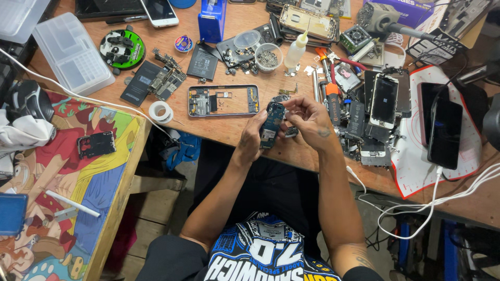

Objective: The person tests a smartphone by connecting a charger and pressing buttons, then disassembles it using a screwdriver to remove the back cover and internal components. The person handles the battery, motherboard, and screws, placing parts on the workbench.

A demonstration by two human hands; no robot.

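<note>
Left hand (253, 136) is closed round a blue phone circuit board (272, 125), held upright over the bench edge; right hand (308, 120) pinches a small metal part (290, 131) against the board's right side. Looks like mid-teardown, part being worked free: next move wants a steady left grip and fine fingertip control. Just beyond the hands lies the stripped phone frame (224, 100), farther off a cup of screws (269, 57).

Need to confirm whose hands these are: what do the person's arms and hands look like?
Both hands, left and right, are bare: no gloves, rings or watch visible. Forearms are uncovered. The right arm shows a small dark tattoo at the wrist and another near the elbow.
</note>
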